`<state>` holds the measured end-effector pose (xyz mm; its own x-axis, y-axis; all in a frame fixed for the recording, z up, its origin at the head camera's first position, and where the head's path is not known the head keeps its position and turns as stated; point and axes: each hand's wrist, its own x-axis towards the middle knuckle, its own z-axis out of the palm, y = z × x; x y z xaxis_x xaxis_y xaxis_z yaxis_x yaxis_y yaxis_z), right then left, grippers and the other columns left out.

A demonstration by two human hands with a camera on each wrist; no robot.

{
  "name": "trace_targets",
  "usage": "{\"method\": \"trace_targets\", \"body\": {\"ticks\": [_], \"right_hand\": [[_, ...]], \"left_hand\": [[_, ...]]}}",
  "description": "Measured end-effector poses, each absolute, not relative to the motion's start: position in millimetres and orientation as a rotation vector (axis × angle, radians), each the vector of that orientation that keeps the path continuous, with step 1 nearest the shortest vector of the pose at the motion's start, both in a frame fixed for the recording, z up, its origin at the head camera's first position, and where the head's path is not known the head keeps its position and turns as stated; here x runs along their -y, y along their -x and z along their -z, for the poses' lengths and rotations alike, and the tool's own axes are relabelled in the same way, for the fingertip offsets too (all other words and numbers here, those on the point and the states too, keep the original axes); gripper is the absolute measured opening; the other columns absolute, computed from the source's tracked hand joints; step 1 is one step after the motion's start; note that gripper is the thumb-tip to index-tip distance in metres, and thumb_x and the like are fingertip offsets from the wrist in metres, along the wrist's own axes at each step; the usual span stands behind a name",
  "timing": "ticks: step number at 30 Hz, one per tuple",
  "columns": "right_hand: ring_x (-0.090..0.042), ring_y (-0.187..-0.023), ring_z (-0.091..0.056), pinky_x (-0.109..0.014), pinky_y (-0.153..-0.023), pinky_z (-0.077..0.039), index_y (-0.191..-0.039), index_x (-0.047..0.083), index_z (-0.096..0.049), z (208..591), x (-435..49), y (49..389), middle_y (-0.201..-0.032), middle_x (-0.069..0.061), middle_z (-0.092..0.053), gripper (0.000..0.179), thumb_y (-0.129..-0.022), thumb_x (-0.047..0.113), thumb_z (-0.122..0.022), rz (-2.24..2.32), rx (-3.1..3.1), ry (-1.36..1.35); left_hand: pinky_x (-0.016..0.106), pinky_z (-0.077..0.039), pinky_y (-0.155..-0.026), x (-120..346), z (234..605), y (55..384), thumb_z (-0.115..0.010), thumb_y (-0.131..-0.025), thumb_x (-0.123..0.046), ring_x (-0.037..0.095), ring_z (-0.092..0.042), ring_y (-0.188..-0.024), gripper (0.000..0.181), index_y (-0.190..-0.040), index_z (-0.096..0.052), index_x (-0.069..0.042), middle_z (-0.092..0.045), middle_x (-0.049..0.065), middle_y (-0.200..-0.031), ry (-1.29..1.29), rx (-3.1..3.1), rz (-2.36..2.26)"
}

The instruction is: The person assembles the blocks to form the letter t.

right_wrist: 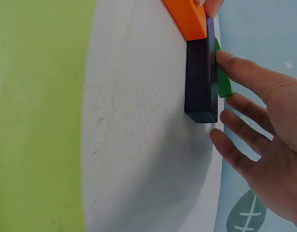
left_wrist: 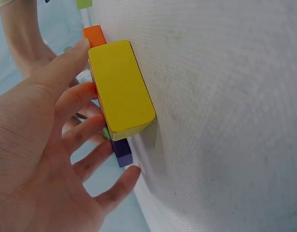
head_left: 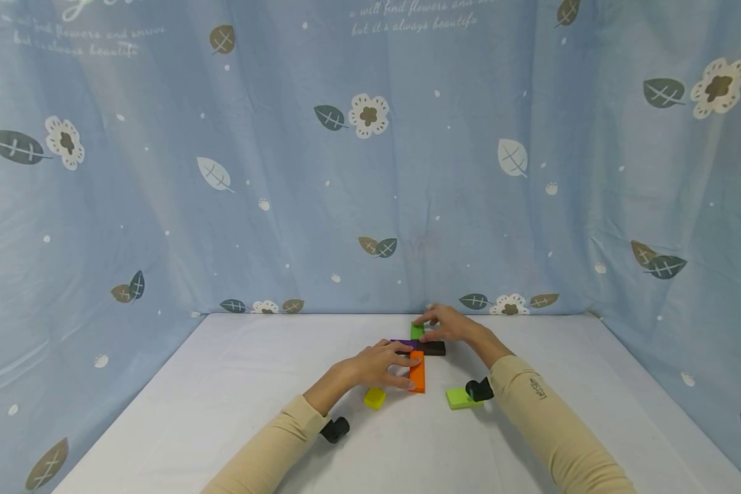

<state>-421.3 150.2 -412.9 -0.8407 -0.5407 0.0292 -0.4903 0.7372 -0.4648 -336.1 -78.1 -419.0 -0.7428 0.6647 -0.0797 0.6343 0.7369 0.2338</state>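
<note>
Orange [head_left: 417, 374], purple [head_left: 401, 345], black [head_left: 434, 348] and green [head_left: 417, 331] blocks meet in a cross-like layout on the white table. My left hand [head_left: 377, 363] holds the orange block from its left side, thumb near the close end; another fingertip reaches the purple block. My right hand [head_left: 447, 324] has its thumb and index finger at the green block, behind the black block [right_wrist: 199, 79]. In the right wrist view its other fingers are spread apart. A yellow block [left_wrist: 122, 87] hides part of the left fingers in the left wrist view.
A lime-green block [head_left: 462, 398] lies under the right wrist camera [head_left: 479, 390]. The yellow block sits below the left hand, near the left wrist camera [head_left: 335, 429]. A blue patterned curtain [head_left: 284, 206] rises along the back and sides of the table [head_left: 253, 370].
</note>
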Motion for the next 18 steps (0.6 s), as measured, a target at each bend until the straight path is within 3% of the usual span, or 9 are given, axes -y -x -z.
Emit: {"method": "trace_targets", "body": {"ticks": [18], "right_hand": [[-0.035, -0.115, -0.058, -0.05, -0.098, -0.05, -0.126, 0.011, -0.068, 420.5, -156.4, 426.2, -0.129, -0.015, -0.059, 0.039, -0.09, 0.026, -0.072, 0.84, -2.755, 0.841]], "left_hand": [[0.058, -0.036, -0.11, 77.1, 420.8, 337.7, -0.061, -0.089, -0.057, 0.03, -0.035, -0.141, 0.059, -0.143, -0.05, -0.034, -0.037, -0.005, -0.157, -1.028, -2.785, -0.292]]}}
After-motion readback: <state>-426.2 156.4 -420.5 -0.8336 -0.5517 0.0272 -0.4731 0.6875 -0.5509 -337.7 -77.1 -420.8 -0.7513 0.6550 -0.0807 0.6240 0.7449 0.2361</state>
